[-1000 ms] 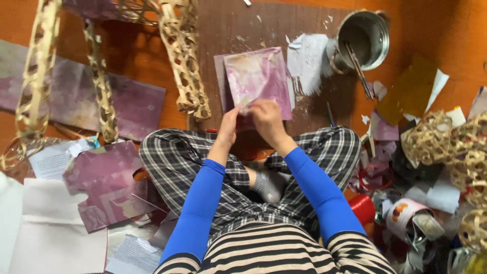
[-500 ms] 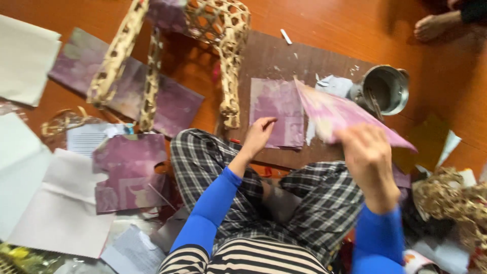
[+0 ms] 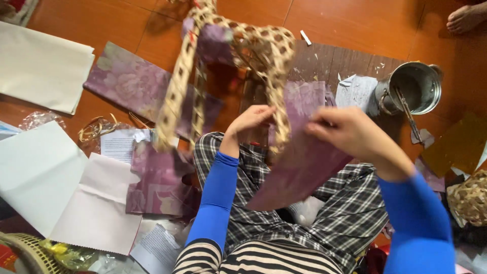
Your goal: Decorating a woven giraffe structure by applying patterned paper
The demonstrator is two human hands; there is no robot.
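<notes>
We hold the purple paper (image 3: 304, 162) with our right hand (image 3: 350, 134) pinched on its top edge, while our left hand (image 3: 251, 122) touches the woven frame (image 3: 228, 71) beside it.

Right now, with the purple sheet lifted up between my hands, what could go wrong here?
The thin purple patterned paper sheet is held by the right hand at its top edge, with the left hand close by, so it might tear or crease if pulled. The round metal pot with a stick in it stands close to the right arm; a swing could tip it. The woven rattan frame stands just in front and might get knocked.
</notes>
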